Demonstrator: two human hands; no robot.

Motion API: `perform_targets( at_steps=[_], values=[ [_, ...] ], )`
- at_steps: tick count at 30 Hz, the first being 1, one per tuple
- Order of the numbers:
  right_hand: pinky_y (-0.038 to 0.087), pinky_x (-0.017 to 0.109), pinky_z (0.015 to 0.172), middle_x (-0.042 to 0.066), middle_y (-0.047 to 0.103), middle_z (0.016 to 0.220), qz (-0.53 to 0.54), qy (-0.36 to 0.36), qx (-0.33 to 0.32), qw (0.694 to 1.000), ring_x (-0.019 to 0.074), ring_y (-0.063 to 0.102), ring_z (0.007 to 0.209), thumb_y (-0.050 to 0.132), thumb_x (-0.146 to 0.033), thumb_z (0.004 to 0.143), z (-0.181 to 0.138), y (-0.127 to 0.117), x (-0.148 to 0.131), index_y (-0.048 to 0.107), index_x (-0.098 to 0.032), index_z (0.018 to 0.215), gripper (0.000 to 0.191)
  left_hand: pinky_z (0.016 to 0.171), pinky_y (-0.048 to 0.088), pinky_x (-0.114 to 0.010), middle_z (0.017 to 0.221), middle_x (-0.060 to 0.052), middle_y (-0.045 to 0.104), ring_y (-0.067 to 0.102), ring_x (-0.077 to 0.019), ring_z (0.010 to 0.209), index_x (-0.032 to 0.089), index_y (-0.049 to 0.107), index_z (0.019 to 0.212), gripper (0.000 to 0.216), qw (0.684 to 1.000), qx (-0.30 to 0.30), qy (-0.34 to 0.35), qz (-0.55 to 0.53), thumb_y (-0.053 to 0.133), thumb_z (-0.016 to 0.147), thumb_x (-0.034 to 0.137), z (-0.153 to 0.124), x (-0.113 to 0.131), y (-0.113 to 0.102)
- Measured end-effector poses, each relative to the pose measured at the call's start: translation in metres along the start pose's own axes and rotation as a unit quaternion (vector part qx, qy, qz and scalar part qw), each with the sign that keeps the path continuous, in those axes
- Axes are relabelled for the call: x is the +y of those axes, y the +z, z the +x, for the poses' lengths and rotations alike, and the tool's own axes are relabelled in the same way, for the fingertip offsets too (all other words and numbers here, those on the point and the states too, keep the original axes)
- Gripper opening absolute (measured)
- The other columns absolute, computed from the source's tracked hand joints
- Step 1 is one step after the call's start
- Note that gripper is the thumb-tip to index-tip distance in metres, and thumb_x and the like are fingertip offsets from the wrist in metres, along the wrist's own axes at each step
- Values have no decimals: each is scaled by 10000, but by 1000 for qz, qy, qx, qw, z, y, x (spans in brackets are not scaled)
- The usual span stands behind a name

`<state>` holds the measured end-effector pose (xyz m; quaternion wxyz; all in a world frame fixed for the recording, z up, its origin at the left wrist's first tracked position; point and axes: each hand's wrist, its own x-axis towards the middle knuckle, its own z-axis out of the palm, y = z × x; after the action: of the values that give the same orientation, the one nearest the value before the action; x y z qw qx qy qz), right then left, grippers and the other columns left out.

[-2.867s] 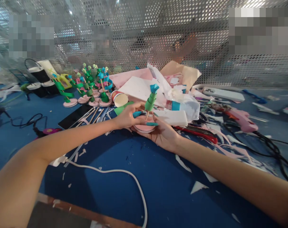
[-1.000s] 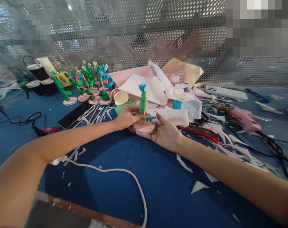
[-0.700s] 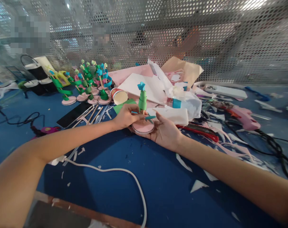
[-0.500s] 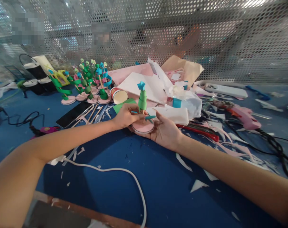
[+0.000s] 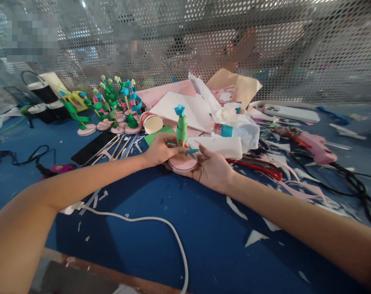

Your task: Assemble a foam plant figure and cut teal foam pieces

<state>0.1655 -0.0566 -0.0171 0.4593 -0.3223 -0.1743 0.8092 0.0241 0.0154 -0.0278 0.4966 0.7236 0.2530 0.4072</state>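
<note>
A paper flower stands upright between my hands, with a blue folded top (image 5: 179, 110), a green paper coil (image 5: 182, 130) round its wooden stick and a round pink base (image 5: 183, 164). My right hand (image 5: 214, 168) is cupped under and beside the base, holding it just above the blue table. With its fingers pinched at the foot of the stick, my left hand (image 5: 160, 150) grips a teal paper strip (image 5: 192, 151). One end of the strip sticks out to the right, close to my right thumb. My left fingertips are partly hidden by the stick.
Several finished paper flowers (image 5: 131, 120) stand at the back left, near a paper cup (image 5: 151, 123) and a black phone (image 5: 94, 148). Rightward lie a red cutter (image 5: 259, 167), a pink glue gun (image 5: 318, 149) and paper scraps. A white cable (image 5: 148, 219) crosses the front.
The whole view has shifted very slightly. Both hands keep the same hold on the paper flower and the teal strip.
</note>
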Motion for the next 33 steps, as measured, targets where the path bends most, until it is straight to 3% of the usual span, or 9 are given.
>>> perform_targets(
  at_steps=[10,19,26,33],
  values=[
    [428,508,935,119,681,887,26,2,19,999,203,654,883,125,-342,949,0,1,-1,532,-101,1066,487,612,557,-247,634,-3,654,622,-99,589,126,638,664,287,1000,-20,13,-16,775,564,357,0,0,0],
    [420,538,931,142,668,969,33,5,20,999,220,637,945,140,-366,944,-2,4,-1,495,-101,1163,494,621,546,-240,642,1,653,616,-101,632,133,635,657,274,999,-21,23,-22,780,556,342,1,-3,-1],
    [427,535,924,193,651,988,30,-1,11,999,249,626,981,138,-408,935,-3,3,-2,476,-47,1169,548,633,558,-271,687,-14,663,621,-112,632,130,634,672,288,1000,-13,0,-16,769,562,358,0,0,-1],
    [432,524,920,179,665,932,5,-15,30,999,252,645,924,163,-471,920,-3,4,0,496,-55,1128,572,627,554,-262,693,-18,674,622,-111,623,123,613,625,318,999,-12,-8,-29,789,521,366,1,1,-3]
  ],
)
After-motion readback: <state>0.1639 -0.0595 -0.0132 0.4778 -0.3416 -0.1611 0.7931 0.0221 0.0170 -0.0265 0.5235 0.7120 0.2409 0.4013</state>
